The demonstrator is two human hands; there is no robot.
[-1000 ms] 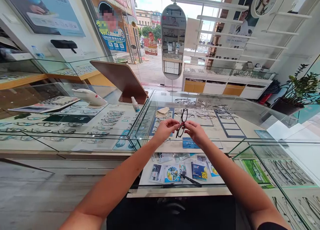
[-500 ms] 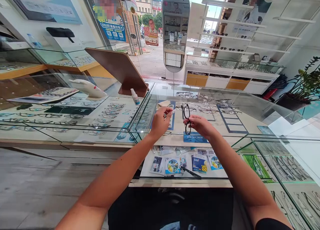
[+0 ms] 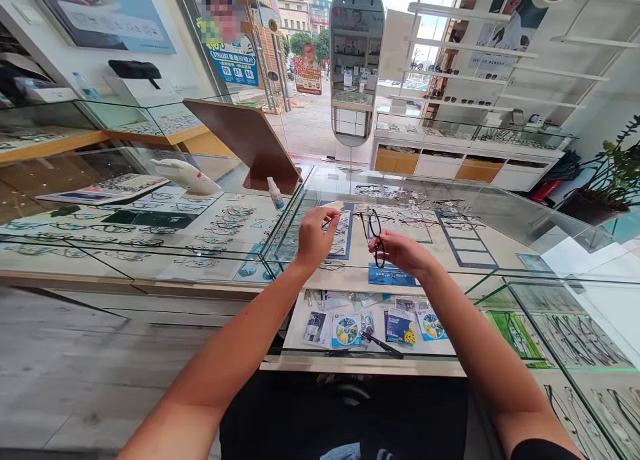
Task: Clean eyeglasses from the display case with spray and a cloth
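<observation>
In the head view, my right hand (image 3: 397, 250) grips black-rimmed eyeglasses (image 3: 375, 224) by the lower rim, holding them on end over the glass counter, one lens above the other. To their left is my left hand (image 3: 316, 237), its fingers curled and the thumb and forefinger close together. Whatever is between those fingers is too small or hidden to name. A pale, cloth-like piece (image 3: 336, 205) shows just behind the left fingertips; whether they touch it I cannot tell.
Under the glass countertop (image 3: 345, 175) lie rows of spectacle frames. A white dropper-type bottle (image 3: 275, 193) stands left of my hands, near a tilted brown-backed stand (image 3: 250, 137) and a white hand-shaped figure (image 3: 185, 178). A black pen (image 3: 383, 344) and leaflets (image 3: 345, 330) are nearer me.
My left hand has shifted slightly up and back, its fingers turned more inward beside the pale piece. My right hand keeps the eyeglasses in nearly the same place. The whole view has shifted slightly.
</observation>
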